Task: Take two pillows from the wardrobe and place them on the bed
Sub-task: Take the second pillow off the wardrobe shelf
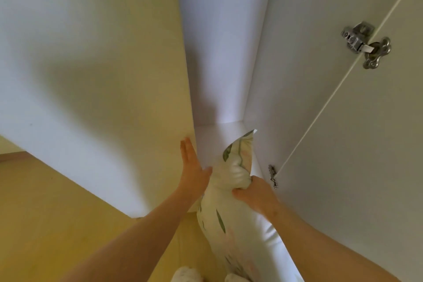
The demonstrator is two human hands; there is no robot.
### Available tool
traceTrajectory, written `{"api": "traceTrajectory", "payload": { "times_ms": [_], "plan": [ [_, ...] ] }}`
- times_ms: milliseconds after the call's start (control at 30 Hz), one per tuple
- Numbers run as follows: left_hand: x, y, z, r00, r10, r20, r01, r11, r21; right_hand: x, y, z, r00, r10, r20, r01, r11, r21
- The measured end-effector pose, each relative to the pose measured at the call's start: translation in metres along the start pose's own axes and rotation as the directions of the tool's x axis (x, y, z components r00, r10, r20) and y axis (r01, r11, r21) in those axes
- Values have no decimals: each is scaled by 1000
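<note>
- So the pillow (231, 220) is a white one with a green leaf print. It stands more or less upright right at the mouth of the wardrobe (224, 52), with its top corner poking in over the white shelf (215, 139).
- The right hand (254, 194) has a proper fistful of it. Its fingers are curled into the fabric on the pillow's right side, scrunching it up near the top.
- The left hand (193, 167) isn't grabbing anything. It's flat with the fingers straight and together, lying along the edge of the big white panel (91, 75) on the left of the opening. The thumb sits right next to the pillow, but I can't tell if it actually touches.
- The pillow ends up between the two hands, and its lower part runs down between the forearms.
- On the right, the door (407, 121) is swung open. There's a metal hinge (364, 43) up top and a smaller hinge (272, 176) just beside the right hand.
- More leaf-print fabric (185, 274) peeks in at the bottom edge. I can't say whether it's another pillow.
- A yellowish wood floor (45, 213) shows at lower left.
</note>
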State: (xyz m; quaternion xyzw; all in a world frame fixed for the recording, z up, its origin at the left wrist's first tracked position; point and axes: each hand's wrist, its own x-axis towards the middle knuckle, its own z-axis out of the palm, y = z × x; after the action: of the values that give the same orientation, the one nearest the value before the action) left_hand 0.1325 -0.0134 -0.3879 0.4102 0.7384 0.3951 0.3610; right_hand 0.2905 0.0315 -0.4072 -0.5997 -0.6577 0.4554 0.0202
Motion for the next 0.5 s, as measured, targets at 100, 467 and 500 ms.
{"api": "traceTrajectory", "payload": {
  "times_ms": [100,467,500],
  "plan": [
    [-14,-13,2,909,228,348,-410,626,663,-8,4,1,1000,-4,-17,4,1000,-9],
    [-16,-1,47,662,117,740,-749,141,648,-57,24,6,996,-33,78,46,984,-172],
    [-18,0,52,646,106,756,-763,122,635,-62,27,8,995,-38,93,53,985,-161]
  ]
}}
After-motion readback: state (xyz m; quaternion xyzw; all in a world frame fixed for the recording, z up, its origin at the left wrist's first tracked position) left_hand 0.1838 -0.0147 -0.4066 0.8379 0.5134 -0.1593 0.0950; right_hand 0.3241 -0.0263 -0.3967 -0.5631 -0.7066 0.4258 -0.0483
